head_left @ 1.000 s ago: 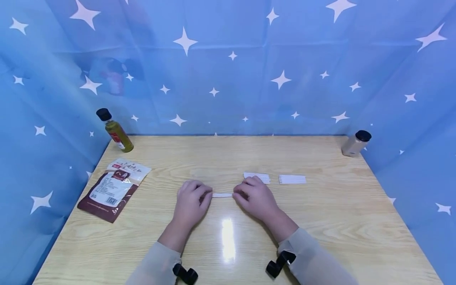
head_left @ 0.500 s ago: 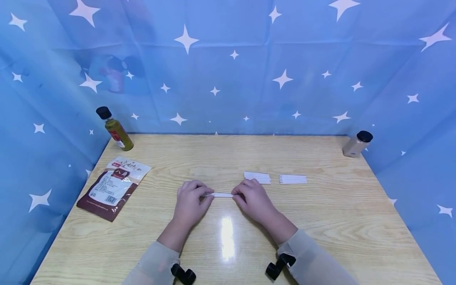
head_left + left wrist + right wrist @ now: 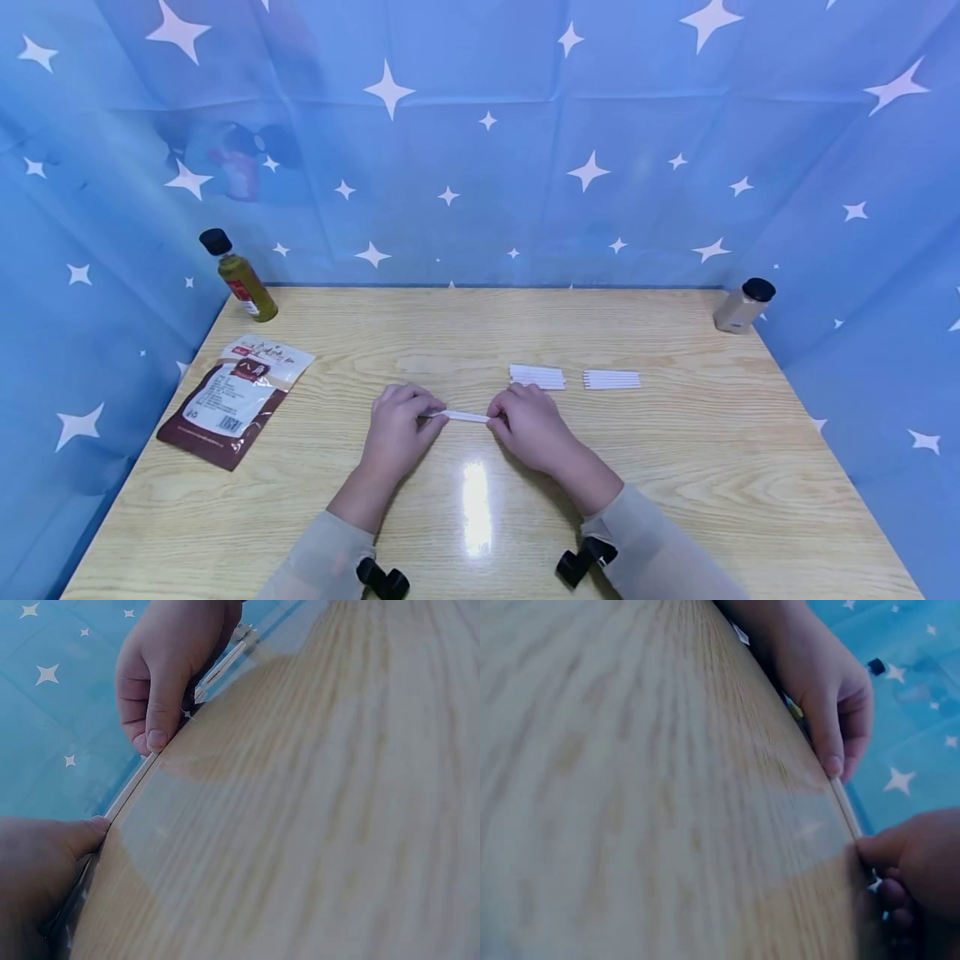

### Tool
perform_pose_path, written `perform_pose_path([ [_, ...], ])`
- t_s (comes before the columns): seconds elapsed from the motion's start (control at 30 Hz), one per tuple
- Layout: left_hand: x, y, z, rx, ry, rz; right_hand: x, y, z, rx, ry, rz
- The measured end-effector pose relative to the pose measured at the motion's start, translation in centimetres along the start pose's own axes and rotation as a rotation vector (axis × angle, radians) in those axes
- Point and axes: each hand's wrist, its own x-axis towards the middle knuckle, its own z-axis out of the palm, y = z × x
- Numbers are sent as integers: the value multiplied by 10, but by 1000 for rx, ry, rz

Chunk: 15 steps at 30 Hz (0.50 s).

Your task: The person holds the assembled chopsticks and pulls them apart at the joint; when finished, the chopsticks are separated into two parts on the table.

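A small bundle of thin white sticks lies low over the wooden table, stretched between both hands. My left hand pinches its left end between thumb and fingers, and my right hand pinches the right end. The wrist views show the bundle at the tabletop, touching it or nearly so. How many sticks are in it cannot be told. Just beyond the right hand lies a flat row of white sticks, its lower edge partly covered by the fingers. To its right is a second flat row of white sticks.
On the left of the table lies a brown and white printed pouch. Behind it stands a dark-capped bottle of greenish-yellow liquid. A black-lidded jar stands at the back right. A blue starred curtain surrounds the table's back and sides.
The bundle between the hands has tilted slightly, its right end now a little nearer the person. Both hands keep their pinch. The two stick rows stay put; the head view has shifted slightly.
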Motion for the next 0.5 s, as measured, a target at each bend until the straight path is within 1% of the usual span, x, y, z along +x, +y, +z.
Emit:
perform_pose_path([
  [0.13, 2, 1, 0, -11, -24, -7, 1, -2, -4, 0, -51, 33],
  [0.23, 2, 2, -1, -30, -30, -19, 2, -3, -8, 16, -73, 35],
  [0.37, 2, 3, -1, -55, -19, -48, 1, -2, -9, 38, -63, 9],
  [0.5, 2, 3, -1, -68, -28, -76, -1, 2, -4, 65, -36, 8],
])
